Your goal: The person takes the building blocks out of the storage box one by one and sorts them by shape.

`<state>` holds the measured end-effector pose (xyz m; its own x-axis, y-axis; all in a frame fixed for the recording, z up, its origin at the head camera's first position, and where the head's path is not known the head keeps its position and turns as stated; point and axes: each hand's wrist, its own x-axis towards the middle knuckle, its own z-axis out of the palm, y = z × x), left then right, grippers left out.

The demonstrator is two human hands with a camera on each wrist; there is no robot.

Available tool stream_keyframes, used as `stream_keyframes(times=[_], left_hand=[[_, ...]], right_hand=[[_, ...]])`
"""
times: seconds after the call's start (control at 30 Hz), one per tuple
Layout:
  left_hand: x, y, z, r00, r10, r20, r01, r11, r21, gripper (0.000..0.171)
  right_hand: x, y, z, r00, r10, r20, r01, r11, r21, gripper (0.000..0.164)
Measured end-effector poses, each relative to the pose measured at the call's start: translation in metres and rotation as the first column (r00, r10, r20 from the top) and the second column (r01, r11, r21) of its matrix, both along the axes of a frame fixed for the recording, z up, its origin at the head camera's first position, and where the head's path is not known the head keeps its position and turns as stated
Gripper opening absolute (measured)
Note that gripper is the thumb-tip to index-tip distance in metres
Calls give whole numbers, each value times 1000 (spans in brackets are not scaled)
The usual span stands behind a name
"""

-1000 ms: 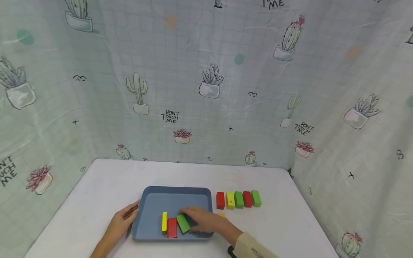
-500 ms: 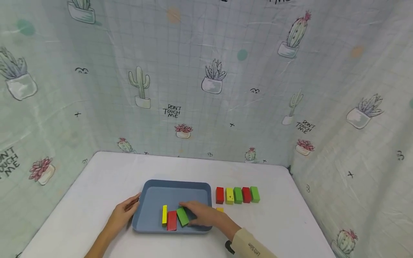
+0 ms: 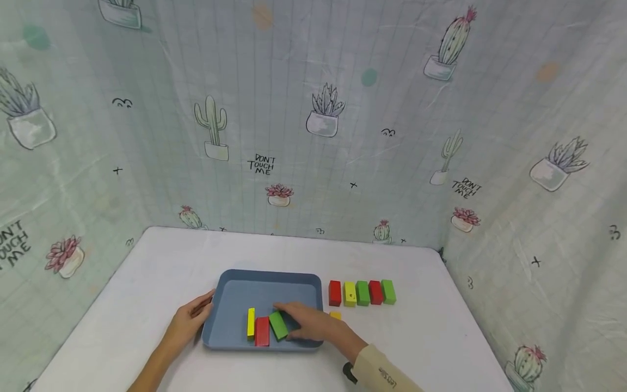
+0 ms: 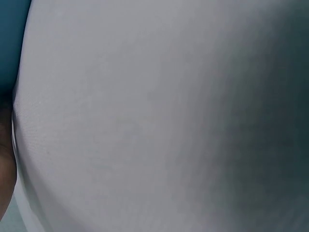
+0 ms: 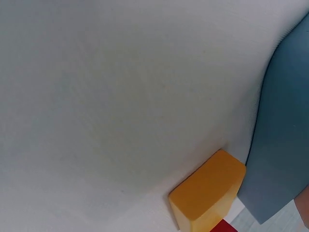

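Note:
A blue-grey tray (image 3: pixel 264 275) lies on the white table, its wall also at the left edge of the left wrist view. My left hand (image 3: pixel 188 318) holds the tray's left rim; only a sliver of the hand (image 4: pixel 6 166) shows in the left wrist view. Inside the tray, a slanted green block (image 3: pixel 278 325) is pinched between the thumb and fingers of my right hand (image 3: pixel 308 321). A red block (image 3: pixel 262 331) lies just left of it, and a narrow yellow block (image 3: pixel 251 324) stands beside the red one.
Right of the tray, a row of red, yellow and green blocks (image 3: pixel 362 293) stands on the table (image 3: pixel 421 326). Close to the tray's right wall is an orange-yellow block (image 5: pixel 207 186), partly hidden by my right arm in the head view. A cactus-print curtain surrounds the table.
The head view has tilted down at first, so tray and blocks appear higher in it. Both hands keep their places on the tray and the green block.

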<state>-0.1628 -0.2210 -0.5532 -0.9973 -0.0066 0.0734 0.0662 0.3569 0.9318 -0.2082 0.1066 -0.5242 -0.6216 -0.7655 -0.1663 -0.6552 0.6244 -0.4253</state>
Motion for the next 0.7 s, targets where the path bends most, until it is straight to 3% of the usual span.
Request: stream_keyframes(times=[0.33,0.7], left_hand=[[2,-1,0,998,-19,-56,19,1000,6,45],[-2,-2,1,999,-18,-33,18,1000,-7,45]], right_hand=[[0,0,3,1000,-16,22,16,1000,-8,81],[-4,-1,3,1000,-15,-3,15,1000,-19,81]])
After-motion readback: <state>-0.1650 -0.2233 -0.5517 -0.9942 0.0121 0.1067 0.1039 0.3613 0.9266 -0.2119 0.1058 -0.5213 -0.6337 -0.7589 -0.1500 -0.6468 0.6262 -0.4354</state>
